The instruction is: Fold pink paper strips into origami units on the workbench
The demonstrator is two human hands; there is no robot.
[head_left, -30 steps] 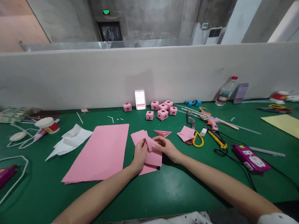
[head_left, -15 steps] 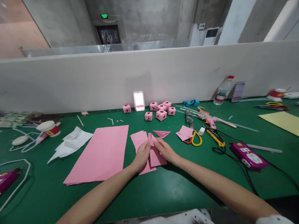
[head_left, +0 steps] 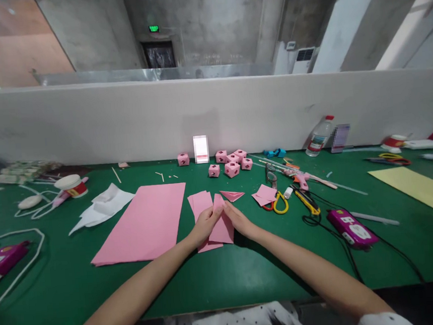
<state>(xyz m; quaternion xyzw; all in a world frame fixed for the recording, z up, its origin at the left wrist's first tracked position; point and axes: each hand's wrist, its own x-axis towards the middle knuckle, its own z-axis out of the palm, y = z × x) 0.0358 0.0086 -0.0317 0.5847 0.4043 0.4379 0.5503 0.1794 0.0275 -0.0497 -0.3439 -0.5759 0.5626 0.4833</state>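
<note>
My left hand [head_left: 206, 225] and my right hand [head_left: 241, 221] meet over a pink paper strip [head_left: 222, 231], both closed on its upper part. Its upper end sticks up between the fingertips, while the lower end hangs toward me. Under and left of it lie more pink paper strips [head_left: 200, 200]. Just beyond my right hand is a folded pink paper piece [head_left: 232, 196] with a pointed end. Small pink paper squares [head_left: 265, 194] sit farther right, partly over scissors [head_left: 280, 203] with red and yellow handles.
Large pink sheets [head_left: 142, 224] and a crumpled white paper [head_left: 104, 205] lie on the left. Pink paper cubes [head_left: 232, 169] stand toward the partition. On the right are a pink glue gun [head_left: 301, 180], a yellow cutter [head_left: 308, 204], a purple power strip [head_left: 353, 227] and a bottle [head_left: 319, 137].
My hands have come closer together at the fingertips, and the pink paper strip's lower end has swung left. The whole view has shifted slightly.
</note>
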